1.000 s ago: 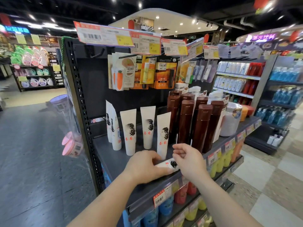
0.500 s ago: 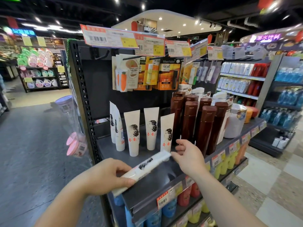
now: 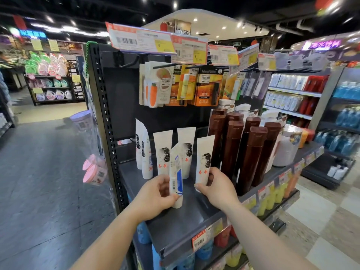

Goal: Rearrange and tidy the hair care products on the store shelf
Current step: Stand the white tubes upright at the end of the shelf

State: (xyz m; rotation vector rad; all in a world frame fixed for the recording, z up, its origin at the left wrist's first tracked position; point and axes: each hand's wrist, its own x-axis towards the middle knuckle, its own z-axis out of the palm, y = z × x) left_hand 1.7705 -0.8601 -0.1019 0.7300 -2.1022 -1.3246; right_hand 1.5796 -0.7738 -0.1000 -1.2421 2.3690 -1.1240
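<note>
Now my left hand point(image 3: 155, 193) grips an upright white plastic tube with barcode and blue stripe point(image 3: 176, 182) at frame centre, on the dark grey metal shelf point(image 3: 187, 225); my right hand point(image 3: 216, 185) pinches the neighbouring white tube printed with a woman's head point(image 3: 203, 162). Behind stand tall brown bottles point(image 3: 251, 156).

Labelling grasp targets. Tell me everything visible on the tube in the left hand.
The tube is white, soft plastic by the look, with its back turned to the camera: a barcode label and a blue printed panel. It stands roughly upright, cap end down at the shelf, crimped end up and leaning slightly right. The left hand holds it from the left, thumb across its lower part. It overlaps the standing white tubes behind.
</note>
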